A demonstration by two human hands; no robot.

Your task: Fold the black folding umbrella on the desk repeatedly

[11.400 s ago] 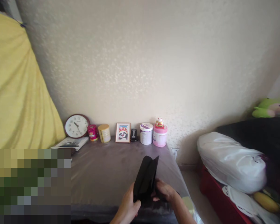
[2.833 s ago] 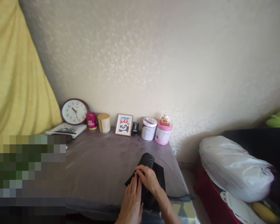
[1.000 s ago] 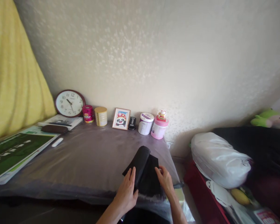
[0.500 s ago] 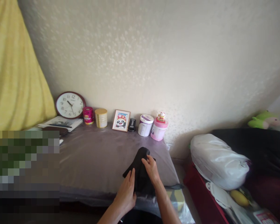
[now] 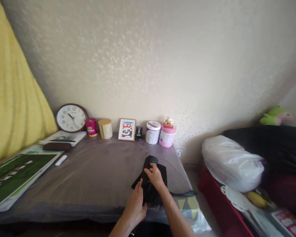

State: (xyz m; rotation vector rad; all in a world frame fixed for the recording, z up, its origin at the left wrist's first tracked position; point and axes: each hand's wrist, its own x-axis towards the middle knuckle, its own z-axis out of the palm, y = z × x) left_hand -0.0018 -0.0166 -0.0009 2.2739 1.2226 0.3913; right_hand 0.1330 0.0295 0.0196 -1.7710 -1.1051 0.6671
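Observation:
A folded piece of black cloth [image 5: 160, 184] lies near the front right of the covered table; its exact kind cannot be made out. My left hand [image 5: 135, 202] is at its left edge, fingers straight and together, with cloth between them and the thumb. Over the cloth's upper part, my right hand [image 5: 154, 174] pinches a dark fold with thumb and bent fingers. The forearms and hands hide the cloth's near side. To its right, a thin dark strip [image 5: 185, 193] runs along the table edge.
Along the wall stand a clock [image 5: 72, 118], several canisters, a framed panda picture [image 5: 127, 129] and a small black object [image 5: 139, 133]. A green booklet [image 5: 22, 177] lies left. Beyond a gap on the right, a red box [image 5: 217, 200] and a white plastic bag [image 5: 232, 163] appear.
My right hand has shifted slightly left across the cloth, and more cloth shows spread out to its right. The view has turned slightly. My left hand stays at the cloth's left edge.

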